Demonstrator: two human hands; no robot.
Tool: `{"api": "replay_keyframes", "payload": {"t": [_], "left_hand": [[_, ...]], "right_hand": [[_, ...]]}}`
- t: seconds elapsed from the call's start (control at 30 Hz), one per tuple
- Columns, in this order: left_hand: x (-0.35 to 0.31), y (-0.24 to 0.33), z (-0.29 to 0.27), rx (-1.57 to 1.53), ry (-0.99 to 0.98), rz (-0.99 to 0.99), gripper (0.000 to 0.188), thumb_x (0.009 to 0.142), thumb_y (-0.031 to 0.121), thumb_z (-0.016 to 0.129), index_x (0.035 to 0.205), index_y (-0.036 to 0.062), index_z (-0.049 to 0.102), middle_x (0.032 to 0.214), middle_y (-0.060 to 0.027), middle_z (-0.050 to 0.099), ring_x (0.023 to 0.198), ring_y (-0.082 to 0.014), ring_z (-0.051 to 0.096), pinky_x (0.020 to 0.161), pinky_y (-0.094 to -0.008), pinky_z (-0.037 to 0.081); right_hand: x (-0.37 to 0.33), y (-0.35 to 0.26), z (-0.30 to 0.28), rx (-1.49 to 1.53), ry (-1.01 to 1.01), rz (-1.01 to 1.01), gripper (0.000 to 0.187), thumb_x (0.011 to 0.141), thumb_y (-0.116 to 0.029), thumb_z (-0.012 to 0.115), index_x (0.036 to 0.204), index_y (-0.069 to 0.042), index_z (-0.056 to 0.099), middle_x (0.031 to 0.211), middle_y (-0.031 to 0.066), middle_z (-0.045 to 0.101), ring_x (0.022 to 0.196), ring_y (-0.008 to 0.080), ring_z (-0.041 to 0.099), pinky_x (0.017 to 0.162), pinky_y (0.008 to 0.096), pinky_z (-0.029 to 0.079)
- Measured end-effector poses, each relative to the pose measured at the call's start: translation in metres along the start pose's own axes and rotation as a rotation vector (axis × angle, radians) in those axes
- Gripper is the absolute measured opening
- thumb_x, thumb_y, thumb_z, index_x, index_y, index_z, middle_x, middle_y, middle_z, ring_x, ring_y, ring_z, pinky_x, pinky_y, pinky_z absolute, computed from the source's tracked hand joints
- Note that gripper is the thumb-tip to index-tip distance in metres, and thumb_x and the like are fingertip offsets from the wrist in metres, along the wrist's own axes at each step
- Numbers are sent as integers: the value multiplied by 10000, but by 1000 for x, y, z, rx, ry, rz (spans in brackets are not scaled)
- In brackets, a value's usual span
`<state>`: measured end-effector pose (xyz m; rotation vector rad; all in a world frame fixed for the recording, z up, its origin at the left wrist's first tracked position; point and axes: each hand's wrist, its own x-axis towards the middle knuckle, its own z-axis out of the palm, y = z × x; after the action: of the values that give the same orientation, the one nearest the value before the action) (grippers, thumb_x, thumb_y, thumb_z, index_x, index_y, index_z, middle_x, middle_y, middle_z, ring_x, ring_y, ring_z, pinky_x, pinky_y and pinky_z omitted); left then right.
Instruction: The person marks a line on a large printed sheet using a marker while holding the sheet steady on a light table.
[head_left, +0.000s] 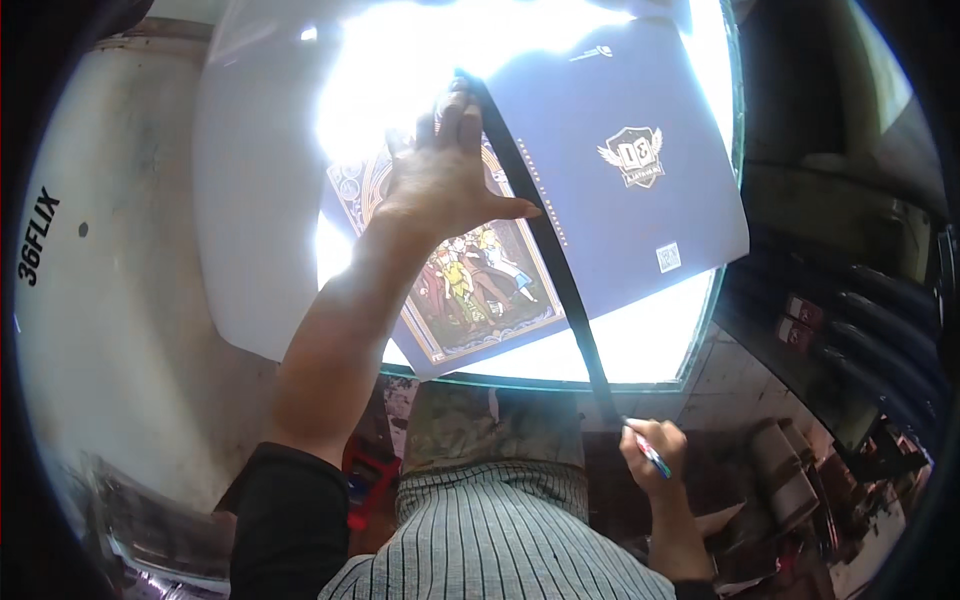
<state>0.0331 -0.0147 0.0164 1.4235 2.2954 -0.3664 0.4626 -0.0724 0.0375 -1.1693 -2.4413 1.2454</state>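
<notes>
A dark blue printed cover sheet [640,225] lies slanted across the brightly lit glass table [650,335], with a framed picture of several cartoon figures on its left part. Along the sheet's middle runs a long, flat dark strip [565,265]; its near end reaches past the table's front edge. My left hand [445,180] lies spread on the sheet, its thumb across the strip and its fingertips by the strip's far end. Beyond the front edge, my right hand [657,450] is closed on a slim, multicoloured pen-like tool [652,458], at the strip's near end.
A large pale sheet [265,190] covers the table's left side. To the left stands a light-coloured panel [110,270] with dark lettering. Dark bundled objects [870,350] are at the right, and a red object [370,480] sits below the table. Glare washes out the far side.
</notes>
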Motion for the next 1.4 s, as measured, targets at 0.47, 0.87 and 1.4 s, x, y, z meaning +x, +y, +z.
{"api": "replay_keyframes", "payload": {"t": [0.47,0.87,1.4], "left_hand": [[38,-109,-2,-338,90,14,956,537,710,864,1190,61,610,1238,-169,478,1225,-339,437,1043,-594,329],[178,-153,-245,45,634,311,401,906,361,711,1201,113,602,1174,-128,689,1063,-284,670,968,-499,474],[160,-190,-93,-49,668,183,741,990,615,410,1565,164,287,1638,-149,213,1516,-372,156,1178,-622,153]], "right_hand": [[97,-4,112,-278,482,-41,941,832,-495,769,1533,-162,238,1526,212,404,1426,373,384,1100,682,246],[103,-26,113,-482,386,114,892,908,-665,561,1481,-52,256,1507,295,367,1419,452,359,1144,624,228],[104,-16,105,-519,466,71,855,904,-643,586,1519,-148,256,1536,228,382,1401,445,380,1135,622,284]]}}
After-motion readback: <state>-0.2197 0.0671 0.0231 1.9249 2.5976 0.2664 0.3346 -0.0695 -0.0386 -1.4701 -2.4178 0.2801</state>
